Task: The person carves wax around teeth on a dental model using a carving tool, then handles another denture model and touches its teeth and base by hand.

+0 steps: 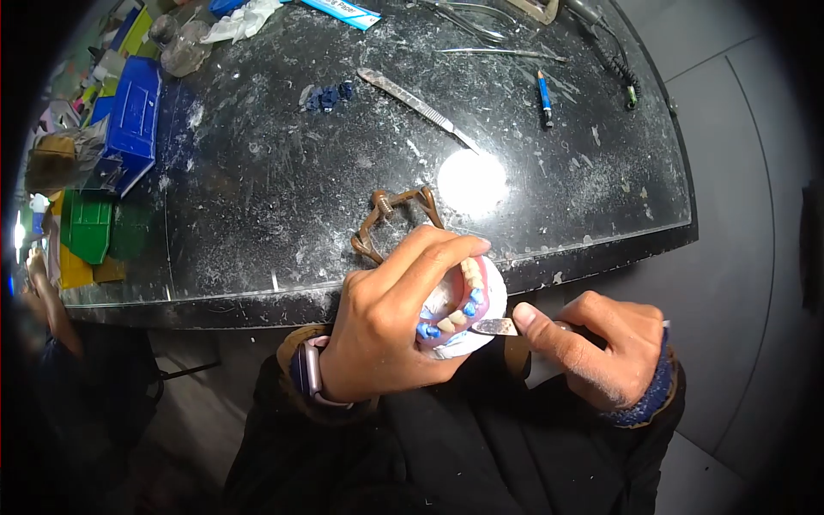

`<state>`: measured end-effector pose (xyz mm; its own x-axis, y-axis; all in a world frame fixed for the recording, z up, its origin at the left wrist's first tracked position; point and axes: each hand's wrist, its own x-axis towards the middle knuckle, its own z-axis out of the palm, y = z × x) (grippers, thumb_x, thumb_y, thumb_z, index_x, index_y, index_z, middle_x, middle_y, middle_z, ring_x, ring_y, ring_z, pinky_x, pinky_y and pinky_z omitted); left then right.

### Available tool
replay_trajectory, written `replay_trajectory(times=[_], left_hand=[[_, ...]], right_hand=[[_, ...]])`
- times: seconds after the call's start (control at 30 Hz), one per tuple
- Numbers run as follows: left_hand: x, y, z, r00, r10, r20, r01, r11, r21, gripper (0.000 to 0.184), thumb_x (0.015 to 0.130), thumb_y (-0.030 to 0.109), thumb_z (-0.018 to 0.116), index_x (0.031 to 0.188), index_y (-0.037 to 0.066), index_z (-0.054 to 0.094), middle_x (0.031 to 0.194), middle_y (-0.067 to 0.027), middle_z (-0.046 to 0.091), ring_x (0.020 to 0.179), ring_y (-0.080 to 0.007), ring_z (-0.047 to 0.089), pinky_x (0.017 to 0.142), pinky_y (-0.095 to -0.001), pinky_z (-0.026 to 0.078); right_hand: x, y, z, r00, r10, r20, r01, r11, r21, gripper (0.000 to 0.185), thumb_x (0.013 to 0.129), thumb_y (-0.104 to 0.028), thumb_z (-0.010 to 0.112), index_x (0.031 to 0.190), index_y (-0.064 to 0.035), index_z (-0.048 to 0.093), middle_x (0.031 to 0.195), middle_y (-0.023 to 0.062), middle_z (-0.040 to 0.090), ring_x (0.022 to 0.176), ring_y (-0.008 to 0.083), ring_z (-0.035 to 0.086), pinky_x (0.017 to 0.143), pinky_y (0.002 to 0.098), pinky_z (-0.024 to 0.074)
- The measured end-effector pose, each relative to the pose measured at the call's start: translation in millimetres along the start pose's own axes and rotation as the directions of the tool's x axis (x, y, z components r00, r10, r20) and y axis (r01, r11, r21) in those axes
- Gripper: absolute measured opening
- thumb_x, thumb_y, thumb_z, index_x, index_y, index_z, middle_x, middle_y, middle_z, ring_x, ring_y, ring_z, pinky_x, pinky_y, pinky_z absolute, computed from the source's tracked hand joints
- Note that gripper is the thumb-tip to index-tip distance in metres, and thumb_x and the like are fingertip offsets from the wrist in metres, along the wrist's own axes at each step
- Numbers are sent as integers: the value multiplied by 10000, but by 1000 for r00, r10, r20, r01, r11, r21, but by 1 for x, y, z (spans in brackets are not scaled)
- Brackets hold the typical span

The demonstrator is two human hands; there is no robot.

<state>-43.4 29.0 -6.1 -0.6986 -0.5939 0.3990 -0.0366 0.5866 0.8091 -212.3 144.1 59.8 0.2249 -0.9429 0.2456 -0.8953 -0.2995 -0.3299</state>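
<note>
Black and dusted with pale residue, the bench (257,163) is seen from above in the head view, its near edge bordered by a grey floor (730,257). A bright patch of light (473,182) is cast on the surface, just beyond the hands. At the far left, a blue bin (135,120) and a green bin (86,225) are stacked among other clutter, and part of another person (51,305) is caught at the edge of the view.

At the near edge, a dental model (496,283) with a white base, pink gum and cream teeth is held up by the left hand (382,322), whose fingers are curled around its side and over its top. Blue material (wax, by its look) is set between some of the teeth. In the right hand (609,348), a small metal blade (495,327) is pinched between thumb and curled fingers, its tip brought up to the gum. Behind the left hand, a brown hinged frame (384,204) is laid on the bench. Farther back are seen a scalpel handle (408,99), dark blue pieces (328,97) and a short blue pencil (545,99).
</note>
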Motion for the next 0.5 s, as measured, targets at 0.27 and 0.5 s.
replay_trajectory(times=[0.27, 0.5], left_hand=[[0, 0, 3, 999, 7, -42, -7, 1000, -1, 525, 549, 17, 753, 1045, -26, 585, 901, -146, 604, 772, -241, 637, 632, -287, 506], [-1, 0, 1, 1000, -3, 6, 3, 1000, 19, 541, 587, 40, 753, 1084, -27, 550, 933, -144, 596, 803, -280, 650, 622, -320, 536]], right_hand=[[-12, -8, 19, 988, 133, -78, -124, 985, 120, 276, 661, 43, 709, 927, -21, 678, 533, 35, 448, 391, 111, 447, 352, 234, 336], [0, -7, -1, 998, 61, -27, -62, 997, -39, 273, 662, -51, 716, 931, -95, 693, 527, 14, 436, 391, 91, 424, 345, 229, 313]])
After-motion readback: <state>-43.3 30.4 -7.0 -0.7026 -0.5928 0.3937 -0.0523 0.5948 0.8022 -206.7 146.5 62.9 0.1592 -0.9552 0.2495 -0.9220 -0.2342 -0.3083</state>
